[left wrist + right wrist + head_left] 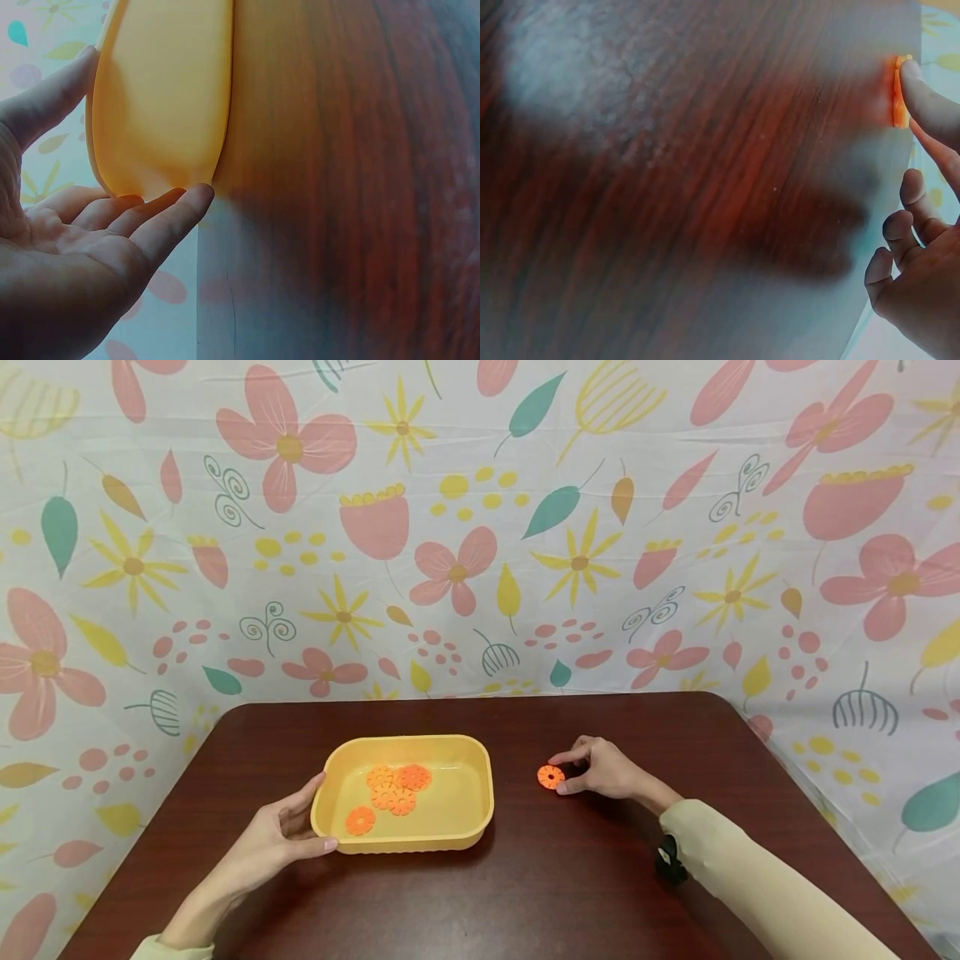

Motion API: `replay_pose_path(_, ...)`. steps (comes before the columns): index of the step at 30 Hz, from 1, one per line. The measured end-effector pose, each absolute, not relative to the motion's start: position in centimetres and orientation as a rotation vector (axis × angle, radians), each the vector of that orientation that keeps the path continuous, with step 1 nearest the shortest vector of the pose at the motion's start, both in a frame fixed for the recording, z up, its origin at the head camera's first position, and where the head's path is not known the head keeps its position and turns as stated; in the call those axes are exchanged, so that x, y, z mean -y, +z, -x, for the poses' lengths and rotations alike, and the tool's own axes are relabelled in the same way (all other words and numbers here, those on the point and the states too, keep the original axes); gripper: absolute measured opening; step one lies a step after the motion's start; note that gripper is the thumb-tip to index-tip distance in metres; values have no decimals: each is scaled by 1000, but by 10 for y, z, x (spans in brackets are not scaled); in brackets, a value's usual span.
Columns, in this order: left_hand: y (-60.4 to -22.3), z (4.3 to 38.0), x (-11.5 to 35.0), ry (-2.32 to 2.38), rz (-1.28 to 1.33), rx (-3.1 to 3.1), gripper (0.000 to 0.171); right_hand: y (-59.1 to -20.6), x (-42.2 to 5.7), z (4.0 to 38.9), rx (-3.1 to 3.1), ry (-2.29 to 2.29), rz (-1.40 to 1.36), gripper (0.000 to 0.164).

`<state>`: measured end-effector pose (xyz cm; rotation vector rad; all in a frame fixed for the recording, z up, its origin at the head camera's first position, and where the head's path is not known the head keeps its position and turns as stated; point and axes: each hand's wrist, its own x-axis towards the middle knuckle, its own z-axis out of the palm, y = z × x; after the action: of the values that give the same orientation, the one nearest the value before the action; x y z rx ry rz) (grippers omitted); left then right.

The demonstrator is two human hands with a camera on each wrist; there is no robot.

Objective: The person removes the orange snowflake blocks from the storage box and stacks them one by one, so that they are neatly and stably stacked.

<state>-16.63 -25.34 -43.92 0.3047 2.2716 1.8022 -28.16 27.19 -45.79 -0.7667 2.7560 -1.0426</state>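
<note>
In the head view a yellow plastic tray (pixel 457 837) stands left of the table's middle, with several orange notched discs (pixel 361 821) lying flat inside. My left hand (pixel 273 835) holds the tray's left end, thumb at the near corner and fingers along the end wall. The left wrist view shows that hand (pixel 90 232) with fingertips against the tray (pixel 165 97). To the right of the tray, my right hand (pixel 607 768) pinches one orange notched disc (pixel 551 777) by its edge between thumb and index finger. In the right wrist view this disc (pixel 900 101) appears edge-on close over the tabletop.
A dark reddish-brown wooden table (pixel 510 902) with rounded far corners carries everything. Behind and beside it hangs a white cloth (pixel 480 552) printed with flowers and leaves. A black band (pixel 670 860) sits at the right wrist, by the pale sleeve (pixel 750 868).
</note>
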Motion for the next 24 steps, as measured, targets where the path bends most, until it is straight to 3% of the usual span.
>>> replay_pose_path(24,-439,166,253,1795,-329,-2290,100,-458,-269,284,-2737,-1035,785,43)
